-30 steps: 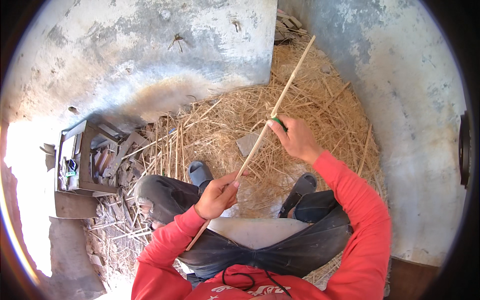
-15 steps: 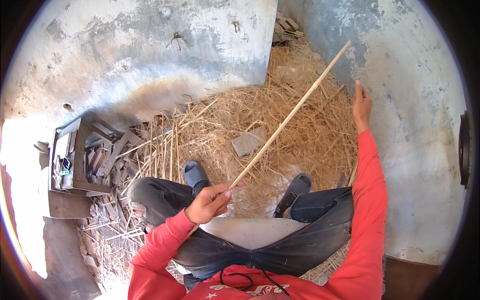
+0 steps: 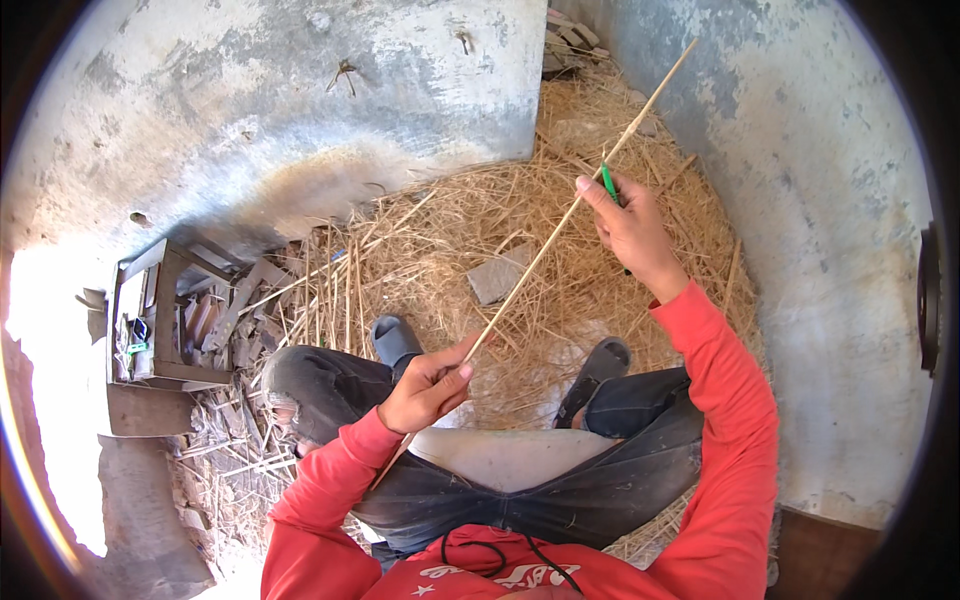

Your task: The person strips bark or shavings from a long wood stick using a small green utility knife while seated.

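Note:
A long, thin, pale wooden stick (image 3: pixel 545 245) slants across the view, from above my lap up toward the far right. My left hand (image 3: pixel 428 390) is closed around its lower part, and the near end sticks out below, over my thigh. Higher up, my right hand (image 3: pixel 635 230) grips a slim green knife (image 3: pixel 608 183) with some black on it. The knife's green end lies against the stick, and its blade cannot be made out. A small sliver lifts from the stick just above it. My right thumb is beside or against the stick.
Straw and shavings (image 3: pixel 640 330) cover the floor, with a grey slab (image 3: pixel 498 275) among them. A dark wooden frame (image 3: pixel 165 315) with small things on it stands at left, near scrap wood. Worn walls (image 3: pixel 840 250) rise ahead and at right. A pale seat (image 3: pixel 510 460) shows between my legs.
My right hand has moved left from near the right wall to the stick, and the green knife now shows in it. The stick reaches farther up; my left hand has shifted slightly right.

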Tool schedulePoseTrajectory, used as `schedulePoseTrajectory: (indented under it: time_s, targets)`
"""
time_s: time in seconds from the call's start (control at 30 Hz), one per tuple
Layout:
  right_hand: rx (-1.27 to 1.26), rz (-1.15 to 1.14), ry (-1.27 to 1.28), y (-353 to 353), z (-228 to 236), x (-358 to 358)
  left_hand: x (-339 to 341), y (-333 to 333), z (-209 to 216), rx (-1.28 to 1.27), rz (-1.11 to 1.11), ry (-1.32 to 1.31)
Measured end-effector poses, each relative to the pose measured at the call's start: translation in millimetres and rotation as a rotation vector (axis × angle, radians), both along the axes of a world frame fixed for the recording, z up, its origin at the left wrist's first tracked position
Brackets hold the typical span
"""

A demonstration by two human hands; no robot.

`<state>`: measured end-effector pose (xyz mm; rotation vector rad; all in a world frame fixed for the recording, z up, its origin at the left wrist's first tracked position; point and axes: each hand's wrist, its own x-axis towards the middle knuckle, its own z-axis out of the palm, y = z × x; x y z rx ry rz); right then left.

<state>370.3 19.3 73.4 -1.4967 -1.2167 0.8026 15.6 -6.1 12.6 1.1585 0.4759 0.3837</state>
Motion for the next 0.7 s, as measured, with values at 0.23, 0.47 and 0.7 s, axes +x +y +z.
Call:
schedulePoseTrajectory:
  time_s: [0.23, 0.47, 0.7]
  targets:
    - [-0.008, 0.132, -0.316, -23, 20, -49, 16, 2, 10, -0.153, 0.105, -0.069]
    - [-0.016, 0.326, -0.668, -56, -10, -101, 21, 2, 1, -0.153, 0.204, -0.084]
    - [-0.154, 0.208, -0.521, -23, 13, -53, 6, -3, 5, -0.1, 0.171, 0.027]
